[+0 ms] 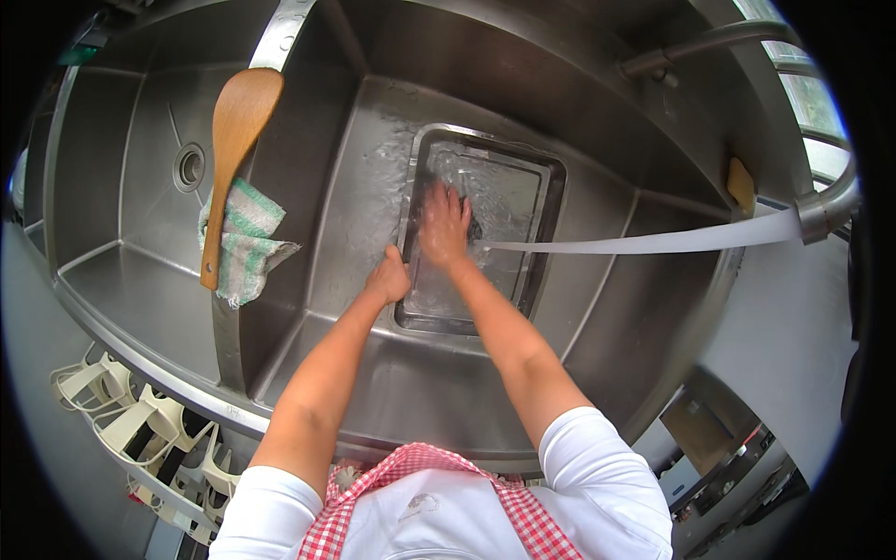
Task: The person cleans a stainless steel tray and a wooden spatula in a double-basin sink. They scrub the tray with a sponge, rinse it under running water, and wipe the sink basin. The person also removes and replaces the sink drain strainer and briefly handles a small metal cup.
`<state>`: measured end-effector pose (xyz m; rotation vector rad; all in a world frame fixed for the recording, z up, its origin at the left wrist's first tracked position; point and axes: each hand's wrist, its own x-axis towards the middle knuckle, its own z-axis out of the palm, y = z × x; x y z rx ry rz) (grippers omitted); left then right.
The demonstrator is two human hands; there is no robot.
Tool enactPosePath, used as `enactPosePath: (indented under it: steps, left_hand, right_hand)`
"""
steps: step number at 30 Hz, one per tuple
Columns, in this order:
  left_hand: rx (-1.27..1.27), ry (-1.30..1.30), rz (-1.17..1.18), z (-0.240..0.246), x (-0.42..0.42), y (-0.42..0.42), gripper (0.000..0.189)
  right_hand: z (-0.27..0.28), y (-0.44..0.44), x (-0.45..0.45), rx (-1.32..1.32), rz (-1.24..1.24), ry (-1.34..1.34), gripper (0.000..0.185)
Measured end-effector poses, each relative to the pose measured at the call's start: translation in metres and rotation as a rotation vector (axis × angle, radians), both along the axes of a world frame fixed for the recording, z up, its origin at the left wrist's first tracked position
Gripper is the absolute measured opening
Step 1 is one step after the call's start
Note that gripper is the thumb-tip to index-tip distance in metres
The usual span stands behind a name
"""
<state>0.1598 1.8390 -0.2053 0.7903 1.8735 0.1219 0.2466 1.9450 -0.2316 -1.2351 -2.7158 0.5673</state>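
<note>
A rectangular stainless steel tray (549, 241) lies in the right-hand sink basin with water swirling in it. My left hand (388, 276) grips its left rim, the thumb pointing up along the edge. Inside the tray, my right hand (444, 224) is spread palm down in the water, fingers extended and somewhat apart. A stream of water (630, 245) runs from the faucet spout (815, 215) at the right and lands just beside that hand. A dark patch by the fingers, where the stream lands, is too blurred to identify.
On the divider (227, 336) between the basins, a wooden paddle (241, 119) rests partly over a green-and-white striped cloth (255, 210). The left basin has a drain (189, 168). A yellowish sponge-like block (740, 183) stands by the right rim. Cream plastic chairs (150, 420) are below, left.
</note>
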Motion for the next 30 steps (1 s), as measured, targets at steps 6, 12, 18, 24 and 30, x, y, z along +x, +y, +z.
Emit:
enactPosePath:
  steps: [6, 12, 18, 24, 30]
  left_hand:
    - [0.000, 0.010, -0.030, 0.007, -0.002, 0.005, 0.029]
    - [-0.172, -0.066, 0.046, 0.016, 0.000, 0.013, 0.036]
    - [-0.165, -0.077, 0.047, 0.022, 0.000, 0.013, 0.034]
    - [-0.240, -0.094, 0.052, 0.028, 0.001, 0.019, 0.034]
    - [-0.134, -0.089, 0.045, 0.020, 0.007, 0.021, 0.035]
  right_hand:
    - [0.028, -0.065, 0.065, -0.203, 0.370, -0.145, 0.049]
    - [0.038, -0.060, 0.112, -0.276, 0.600, -0.149, 0.046]
    - [0.011, 0.020, 0.066, -0.069, 0.207, -0.149, 0.055]
    - [0.002, 0.091, 0.076, 0.016, -0.140, -0.215, 0.059]
    - [0.006, 0.021, 0.129, 0.011, -0.308, -0.242, 0.070]
